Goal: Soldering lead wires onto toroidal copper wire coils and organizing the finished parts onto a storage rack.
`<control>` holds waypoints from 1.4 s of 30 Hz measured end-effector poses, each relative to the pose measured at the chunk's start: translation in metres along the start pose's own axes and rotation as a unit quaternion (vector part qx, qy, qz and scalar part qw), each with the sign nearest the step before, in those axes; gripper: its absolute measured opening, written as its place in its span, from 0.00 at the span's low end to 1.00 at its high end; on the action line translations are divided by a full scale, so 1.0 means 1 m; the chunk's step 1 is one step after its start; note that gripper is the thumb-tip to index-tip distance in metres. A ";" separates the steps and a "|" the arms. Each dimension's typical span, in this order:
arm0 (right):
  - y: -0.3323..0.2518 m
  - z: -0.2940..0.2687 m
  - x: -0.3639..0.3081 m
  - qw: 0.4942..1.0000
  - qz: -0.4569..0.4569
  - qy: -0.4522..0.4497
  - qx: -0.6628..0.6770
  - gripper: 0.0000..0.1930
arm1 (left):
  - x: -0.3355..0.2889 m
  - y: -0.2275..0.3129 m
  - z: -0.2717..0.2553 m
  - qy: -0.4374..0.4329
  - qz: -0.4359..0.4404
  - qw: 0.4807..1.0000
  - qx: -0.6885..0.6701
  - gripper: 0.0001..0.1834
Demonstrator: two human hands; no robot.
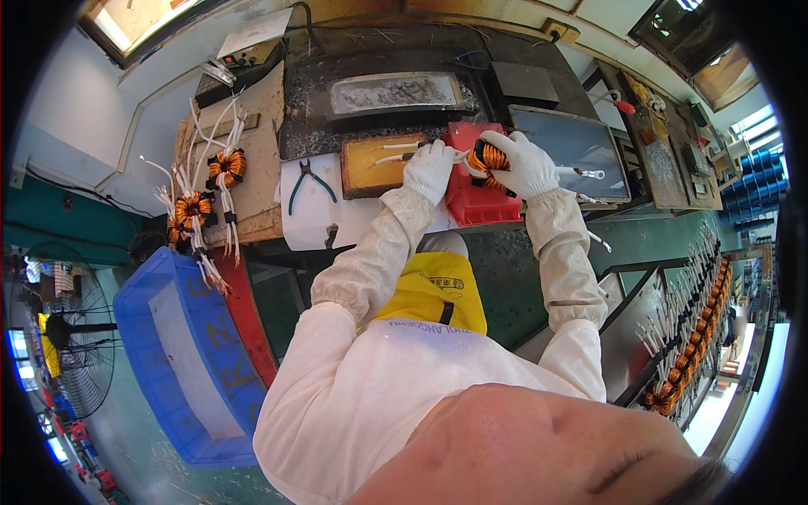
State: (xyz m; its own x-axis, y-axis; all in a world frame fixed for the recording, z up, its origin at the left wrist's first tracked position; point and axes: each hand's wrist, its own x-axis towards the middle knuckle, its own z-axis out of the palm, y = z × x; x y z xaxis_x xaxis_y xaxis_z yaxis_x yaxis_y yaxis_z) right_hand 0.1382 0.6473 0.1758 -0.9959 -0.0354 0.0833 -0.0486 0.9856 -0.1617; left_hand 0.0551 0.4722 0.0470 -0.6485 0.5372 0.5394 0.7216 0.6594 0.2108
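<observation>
Scuffed boards and dark plates cover the work surface (311, 101) along the wall. At its front edge, the copper-orange coil (486, 165) is held just over a red box (484, 210), and I cannot tell whether the 2 touch. Gloved fingers of the right hand (532, 166) grasp its ring; the left hand (429, 171), also gloved, appears closed on white leads (396, 156) running leftward.

Judging by looks, this coil's winding is done, and at least 1 lead at the right carries a silver lug (598, 174). Whether the left ends are finished is too small to tell. It is a thick, glossy ring of tight turns, partly covered by the right hand.

Just left of the box is an amber slab (370, 172), then pliers (306, 168). Farther left, 3 similar coils (195, 210) sit near a blue crate (240, 362); at the right, a rack bears a long coil row (694, 345), apparently still unhandled or already stored: unclear which.
</observation>
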 end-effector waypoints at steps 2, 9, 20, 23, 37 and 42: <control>0.001 0.001 -0.001 1.000 -0.005 0.007 0.008 0.30 | 0.001 0.002 -0.003 -0.010 -0.004 1.000 0.002 0.06; 0.007 0.007 -0.005 0.999 0.005 0.027 0.022 0.32 | 0.003 0.004 -0.003 0.011 0.011 1.000 0.016 0.06; 0.011 0.020 -0.022 0.991 0.057 0.090 0.084 0.34 | 0.020 0.013 0.003 0.050 0.065 0.995 0.059 0.07; 0.012 0.023 -0.022 0.989 0.055 0.105 0.087 0.34 | 0.025 0.012 0.008 0.055 0.071 0.994 0.068 0.07; 0.008 0.034 0.001 0.980 0.122 0.143 0.058 0.35 | 0.060 0.008 0.030 0.095 0.096 0.975 0.175 0.07; 0.006 0.033 0.016 0.980 0.145 0.122 0.054 0.35 | 0.075 0.002 0.034 -0.038 0.065 0.982 0.174 0.12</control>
State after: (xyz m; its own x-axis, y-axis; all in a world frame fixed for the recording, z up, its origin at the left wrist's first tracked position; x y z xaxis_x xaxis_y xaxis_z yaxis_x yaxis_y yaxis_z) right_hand 0.1199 0.6476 0.1439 -0.9219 0.2969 0.2488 0.2127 0.9248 -0.3155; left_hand -0.0003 0.5322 0.0599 -0.5815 0.6585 0.4778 0.6824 0.7145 -0.1541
